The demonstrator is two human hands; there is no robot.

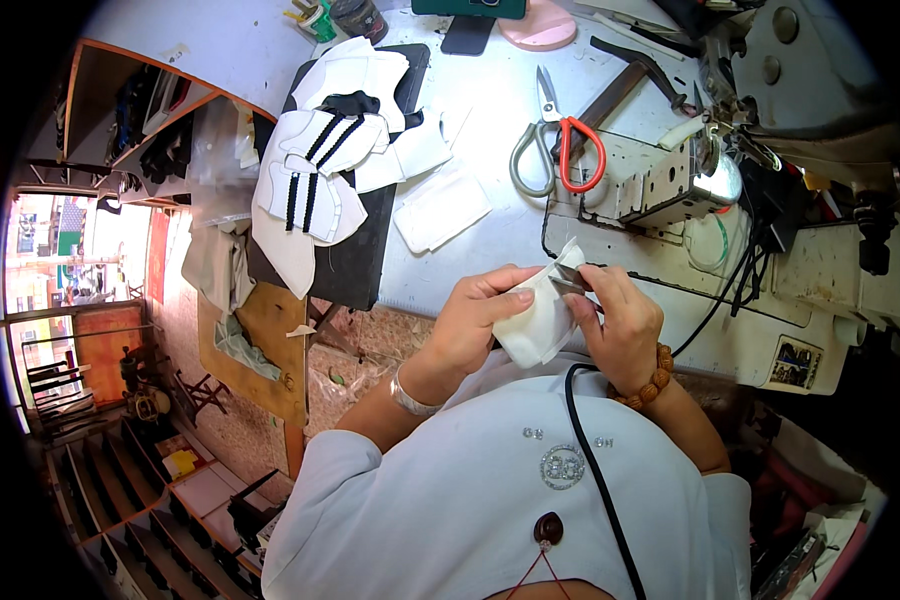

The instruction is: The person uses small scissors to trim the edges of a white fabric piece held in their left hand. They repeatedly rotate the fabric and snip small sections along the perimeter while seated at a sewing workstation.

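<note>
My left hand (pixel 480 310) pinches a white sewn piece (pixel 535 325), soft and folded, in front of my chest. The thumb lies on top of it. My right hand (pixel 620 320) is closed at the piece's upper right edge, around a small metal tool with thin blades (pixel 568 281). It looks like thread snips, but the fingers hide most of it. The tool touches or lies very close to the edge. A loose thread seems to stick up from the piece's top corner.
Large scissors (pixel 582 155) with one red handle lie ahead, beside a hammer (pixel 615 92). A sewing machine (pixel 820 70) stands at right. White cut pieces (pixel 315 180) with black trim pile on a dark board (pixel 365 265) at left. Another white piece (pixel 442 210) lies nearby.
</note>
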